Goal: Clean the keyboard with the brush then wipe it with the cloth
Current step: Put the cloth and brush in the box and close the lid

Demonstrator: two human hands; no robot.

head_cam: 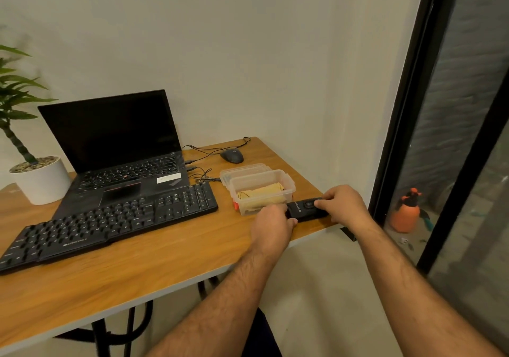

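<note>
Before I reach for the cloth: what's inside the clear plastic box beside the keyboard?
A folded tan cloth lies inside the clear plastic box, with something orange-red at its lower left corner. The left hand covers the box's near edge, so the brush can't be confirmed.

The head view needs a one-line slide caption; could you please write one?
Both hands, left and right, hold a small black device at the desk edge, beside the keyboard.

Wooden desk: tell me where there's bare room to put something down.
The widest bare stretch of the wooden desk lies between the black external keyboard and the near edge. A smaller patch sits behind the black mouse, by the wall. The right end is crowded: clear plastic box, left hand and right hand holding a black device.
</note>
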